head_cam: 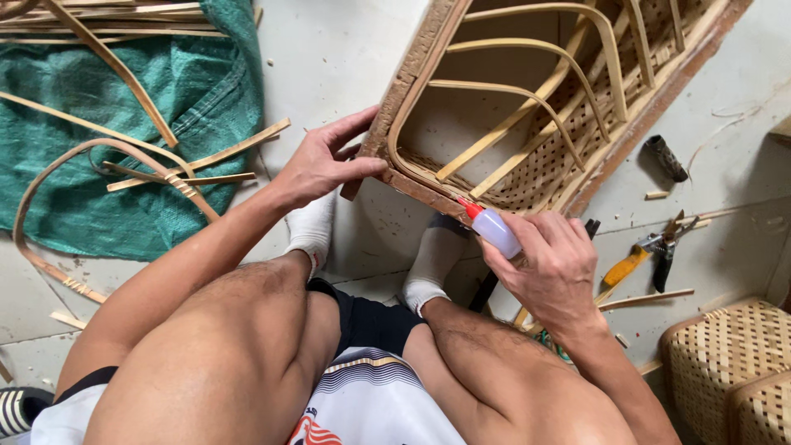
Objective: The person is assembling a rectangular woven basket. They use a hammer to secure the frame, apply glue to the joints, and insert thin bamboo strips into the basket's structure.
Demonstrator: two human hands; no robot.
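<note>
Glue work is what I read from my remote seat; my right hand [554, 268] is wrapped around a small translucent squeeze bottle [498, 230] with a red nozzle, the tip touching the lower rim of a large woven bamboo basket [527, 99] tipped on its side on the concrete floor [346, 49]; my left hand [325, 161] is partly closed on the basket's corner, thumb along the brown edge binding and fingers spread above it, steadying the frame.

Inside the basket I see bent bamboo ribs arching over a lattice weave, so the body looks largely built; I judge the rim binding is the part in hand, with the nozzle at the near corner and the long edges not visibly treated; whether glue already lies anywhere I cannot tell.

Left of my knees lies a green cloth [165, 115] strewn with loose bamboo strips [198, 161]; to the right, on the floor, rest pliers [663, 247] beside a yellow-handled tool [624, 268], well apart from the basket; a dark stubby piece [666, 158] sits near the basket's right edge; two smaller woven baskets [729, 371] stand at the lower right corner, apparently finished; my feet in white socks [313, 231] rest just beneath the big basket.
</note>
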